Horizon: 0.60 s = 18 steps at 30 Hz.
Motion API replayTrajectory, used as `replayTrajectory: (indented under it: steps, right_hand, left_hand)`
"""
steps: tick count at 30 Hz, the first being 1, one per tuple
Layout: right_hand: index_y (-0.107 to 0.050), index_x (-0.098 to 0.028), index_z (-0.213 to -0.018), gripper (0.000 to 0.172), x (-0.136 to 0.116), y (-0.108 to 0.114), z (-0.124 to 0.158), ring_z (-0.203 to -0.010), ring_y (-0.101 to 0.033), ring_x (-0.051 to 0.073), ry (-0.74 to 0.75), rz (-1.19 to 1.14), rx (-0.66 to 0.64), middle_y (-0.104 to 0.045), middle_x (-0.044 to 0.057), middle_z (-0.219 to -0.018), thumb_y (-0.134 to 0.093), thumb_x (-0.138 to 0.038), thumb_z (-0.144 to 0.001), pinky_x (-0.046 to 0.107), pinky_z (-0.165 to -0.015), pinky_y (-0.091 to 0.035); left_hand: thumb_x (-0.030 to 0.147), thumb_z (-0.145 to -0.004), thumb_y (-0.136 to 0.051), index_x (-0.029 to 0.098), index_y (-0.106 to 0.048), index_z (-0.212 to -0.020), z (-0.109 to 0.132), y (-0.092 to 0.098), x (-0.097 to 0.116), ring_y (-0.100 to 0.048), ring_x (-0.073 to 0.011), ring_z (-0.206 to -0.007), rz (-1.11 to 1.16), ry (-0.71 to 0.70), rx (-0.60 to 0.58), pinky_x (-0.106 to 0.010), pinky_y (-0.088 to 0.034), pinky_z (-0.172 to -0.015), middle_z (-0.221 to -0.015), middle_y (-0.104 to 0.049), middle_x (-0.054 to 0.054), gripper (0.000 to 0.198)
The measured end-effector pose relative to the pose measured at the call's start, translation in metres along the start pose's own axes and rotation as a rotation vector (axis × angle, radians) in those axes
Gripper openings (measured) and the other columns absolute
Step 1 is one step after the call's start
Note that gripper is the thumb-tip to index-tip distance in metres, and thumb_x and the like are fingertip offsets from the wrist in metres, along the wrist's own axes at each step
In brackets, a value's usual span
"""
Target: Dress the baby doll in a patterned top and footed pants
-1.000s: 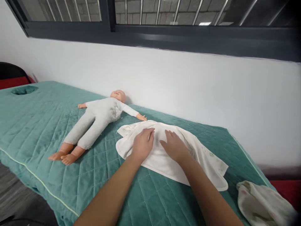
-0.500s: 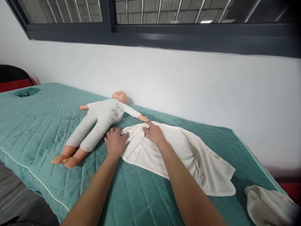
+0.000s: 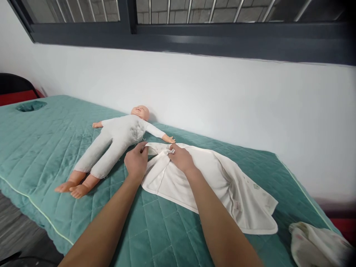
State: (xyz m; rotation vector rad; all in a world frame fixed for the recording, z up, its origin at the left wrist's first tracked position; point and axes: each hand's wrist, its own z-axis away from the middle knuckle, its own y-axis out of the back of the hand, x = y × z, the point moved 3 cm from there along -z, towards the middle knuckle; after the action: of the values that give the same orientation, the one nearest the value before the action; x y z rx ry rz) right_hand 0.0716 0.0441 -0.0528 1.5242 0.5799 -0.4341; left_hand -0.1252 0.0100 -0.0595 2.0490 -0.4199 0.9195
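Note:
A white cloth piece [image 3: 208,167], which looks like a baby garment or small blanket with faint prints, lies spread and partly creased on the green quilted bed cover. My left hand [image 3: 137,160] pinches its upper left edge between thumb and fingers, lifting it slightly. Closed on a bunched fold of the same cloth, my right hand [image 3: 180,157] is a short way to the right. The baby doll [image 3: 122,129], in a white body with bare feet and hands, lies on its back to the left. Its outstretched hand is just beyond my right hand.
The green quilted cover [image 3: 155,230] spreads over the bed, with a hole [image 3: 31,106] at the far left. A second crumpled printed cloth [image 3: 317,243] lies at the lower right. Behind stands a white wall [image 3: 236,100] below a dark window frame [image 3: 194,40].
My left hand has closed on the cloth's edge and raised it, stretching it toward the left. My right hand has gathered a fold. The doll lies as before.

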Motion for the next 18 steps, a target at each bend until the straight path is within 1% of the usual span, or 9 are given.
replayTrajectory:
  steps: [2, 4, 7, 9, 11, 13, 15, 17, 18]
  right_hand:
    - [-0.057, -0.026, -0.092, 0.014, 0.002, 0.000, 0.001, -0.084, -0.065, 0.022, -0.015, -0.065, 0.018, -0.069, 0.001, -0.077, -0.056, -0.025, -0.078, 0.030, -0.075, -0.043]
    - [-0.052, -0.026, -0.088, 0.011, 0.004, 0.000, 0.003, -0.072, -0.066, 0.019, -0.020, -0.161, 0.002, -0.068, -0.003, -0.069, -0.053, -0.024, -0.078, 0.028, -0.070, -0.045]
    - [-0.044, -0.026, -0.087, 0.012, 0.008, 0.003, 0.006, -0.057, -0.065, 0.014, -0.013, -0.315, -0.049, -0.068, -0.007, -0.067, -0.049, -0.022, -0.077, 0.024, -0.062, -0.047]
    - [-0.040, -0.025, -0.085, 0.014, 0.011, 0.005, 0.009, -0.056, -0.066, 0.012, -0.010, -0.384, -0.062, -0.069, -0.007, -0.070, -0.048, -0.021, -0.075, 0.023, -0.061, -0.048]
    - [-0.039, -0.025, -0.084, 0.015, 0.013, 0.006, 0.012, -0.059, -0.068, 0.012, -0.011, -0.443, -0.069, -0.070, -0.006, -0.074, -0.050, -0.021, -0.074, 0.022, -0.060, -0.048]
    - [-0.040, -0.025, -0.083, 0.016, 0.016, 0.007, 0.014, -0.061, -0.069, 0.013, -0.022, -0.512, -0.072, -0.070, -0.006, -0.076, -0.053, -0.022, -0.074, 0.020, -0.057, -0.046]
    - [-0.043, -0.024, -0.083, 0.016, 0.019, 0.008, 0.017, -0.062, -0.069, 0.013, -0.037, -0.566, -0.065, -0.068, -0.005, -0.077, -0.055, -0.024, -0.073, 0.020, -0.054, -0.044]
    - [-0.046, -0.023, -0.083, 0.015, 0.021, 0.010, 0.020, -0.065, -0.069, 0.014, -0.050, -0.584, -0.047, -0.067, -0.004, -0.078, -0.056, -0.024, -0.072, 0.020, -0.053, -0.045]
    - [-0.049, -0.023, -0.084, 0.014, 0.022, 0.012, 0.021, -0.067, -0.069, 0.014, -0.054, -0.588, -0.038, -0.067, -0.004, -0.080, -0.056, -0.024, -0.072, 0.020, -0.053, -0.045]
  left_hand:
    - [0.034, -0.087, -0.053, 0.024, -0.073, -0.111, 0.000, -0.003, -0.004, -0.064, -0.0180, -0.067, 0.245, 0.096, -0.039, -0.028, -0.050, -0.066, -0.072, -0.071, -0.002, 0.033]
    - [0.032, -0.086, -0.052, 0.020, -0.071, -0.115, -0.001, -0.006, -0.007, -0.066, -0.0172, -0.067, 0.483, 0.179, -0.094, -0.028, -0.053, -0.065, -0.076, -0.072, -0.002, 0.037]
    - [0.029, -0.084, -0.051, 0.018, -0.069, -0.114, -0.005, -0.010, -0.010, -0.069, -0.0190, -0.084, 0.631, 0.169, -0.121, -0.030, -0.057, -0.076, -0.095, -0.074, -0.005, 0.037]
    - [0.023, -0.084, -0.048, 0.018, -0.069, -0.113, -0.008, -0.010, -0.013, -0.067, -0.0200, -0.101, 0.591, 0.133, -0.115, -0.033, -0.054, -0.090, -0.108, -0.072, -0.005, 0.036]
    - [0.013, -0.081, -0.044, 0.018, -0.067, -0.116, -0.010, -0.010, -0.015, -0.061, -0.0193, -0.117, 0.503, 0.107, -0.119, -0.034, -0.047, -0.105, -0.122, -0.068, -0.005, 0.042]
    - [0.005, -0.077, -0.040, 0.018, -0.064, -0.120, -0.010, -0.009, -0.015, -0.053, -0.0176, -0.128, 0.392, 0.053, -0.117, -0.032, -0.038, -0.114, -0.135, -0.061, -0.005, 0.051]
    - [0.003, -0.077, -0.040, 0.017, -0.064, -0.120, -0.008, -0.004, -0.011, -0.049, -0.0176, -0.132, 0.265, -0.035, -0.078, -0.032, -0.035, -0.116, -0.139, -0.057, -0.006, 0.052]
    - [0.007, -0.083, -0.041, 0.017, -0.065, -0.118, -0.001, 0.001, -0.006, -0.051, -0.0199, -0.128, 0.145, -0.123, -0.058, -0.034, -0.037, -0.114, -0.134, -0.059, -0.008, 0.044]
    - [0.012, -0.086, -0.042, 0.018, -0.066, -0.117, 0.004, 0.003, -0.004, -0.052, -0.0216, -0.125, 0.094, -0.156, -0.076, -0.036, -0.040, -0.111, -0.129, -0.062, -0.008, 0.039]
